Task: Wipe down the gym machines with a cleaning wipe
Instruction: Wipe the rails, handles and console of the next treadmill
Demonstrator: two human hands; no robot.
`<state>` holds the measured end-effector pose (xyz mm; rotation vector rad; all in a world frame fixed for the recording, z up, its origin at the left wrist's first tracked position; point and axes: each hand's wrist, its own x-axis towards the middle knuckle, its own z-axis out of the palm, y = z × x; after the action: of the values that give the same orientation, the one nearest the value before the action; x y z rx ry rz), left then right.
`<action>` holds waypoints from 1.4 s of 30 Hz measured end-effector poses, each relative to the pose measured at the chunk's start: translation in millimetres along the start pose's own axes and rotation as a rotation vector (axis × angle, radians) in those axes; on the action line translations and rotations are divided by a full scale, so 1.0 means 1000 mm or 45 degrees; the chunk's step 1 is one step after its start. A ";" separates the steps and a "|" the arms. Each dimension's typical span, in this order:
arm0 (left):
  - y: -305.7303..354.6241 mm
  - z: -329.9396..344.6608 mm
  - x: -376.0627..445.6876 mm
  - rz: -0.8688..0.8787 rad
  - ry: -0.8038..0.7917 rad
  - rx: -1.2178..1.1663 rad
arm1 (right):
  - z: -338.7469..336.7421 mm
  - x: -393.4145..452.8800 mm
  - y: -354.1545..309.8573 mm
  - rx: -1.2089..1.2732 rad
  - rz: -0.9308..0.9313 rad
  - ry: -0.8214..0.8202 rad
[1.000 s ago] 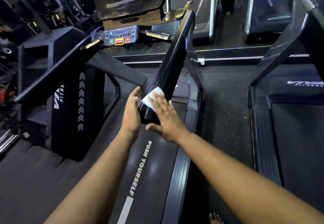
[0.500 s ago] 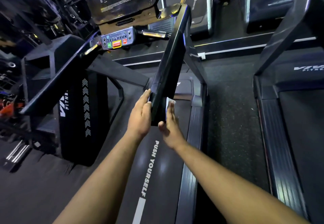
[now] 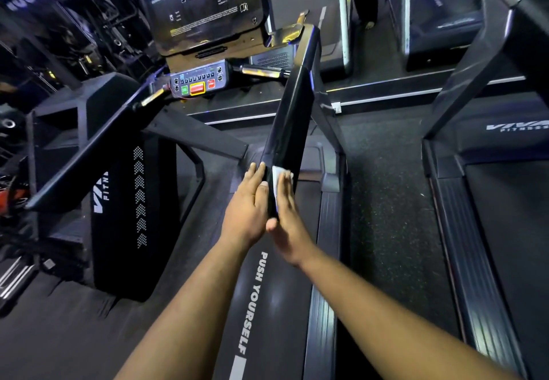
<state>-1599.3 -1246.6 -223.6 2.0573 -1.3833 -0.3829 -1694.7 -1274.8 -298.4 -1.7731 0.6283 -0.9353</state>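
From the head camera, both hands meet at the near end of a black handrail (image 3: 292, 118) that slopes up and away from them toward the treadmill's console (image 3: 197, 8). The left hand (image 3: 248, 205) lies flat against the rail's left face, fingers straight and together, holding nothing. The right hand (image 3: 286, 216) presses a white wipe (image 3: 277, 179) against the rail's right face with straight fingers; the wipe shows just past the fingertips, touching the rail. Below the hands runs the treadmill belt (image 3: 267, 305), printed "PUSH YOURSELF". Beyond the hands, under the console, sits a button panel (image 3: 197, 80) with green and red keys. Left of the left hand, the other handrail (image 3: 89, 153) slants over a dark side cover. Right of the right hand, across a strip of speckled floor (image 3: 386, 201), stands a second treadmill (image 3: 490, 201).
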 end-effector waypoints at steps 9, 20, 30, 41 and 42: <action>-0.001 -0.002 0.007 0.016 -0.077 0.076 | -0.031 0.054 0.001 0.052 0.129 0.038; 0.016 -0.008 0.028 -0.076 -0.272 0.387 | -0.014 0.053 0.031 0.194 0.200 0.202; 0.028 -0.002 0.061 -0.132 -0.291 0.360 | -0.025 0.071 0.038 0.011 -0.003 -0.004; 0.035 0.007 0.087 -0.143 -0.306 0.465 | -0.049 0.082 0.048 0.042 -0.091 -0.206; 0.035 0.008 0.090 -0.145 -0.320 0.488 | -0.051 0.090 0.050 0.049 -0.094 -0.184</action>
<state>-1592.6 -1339.8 -198.2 2.4753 -1.5896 -0.4664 -1685.5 -1388.7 -306.6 -1.8214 0.4529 -0.8540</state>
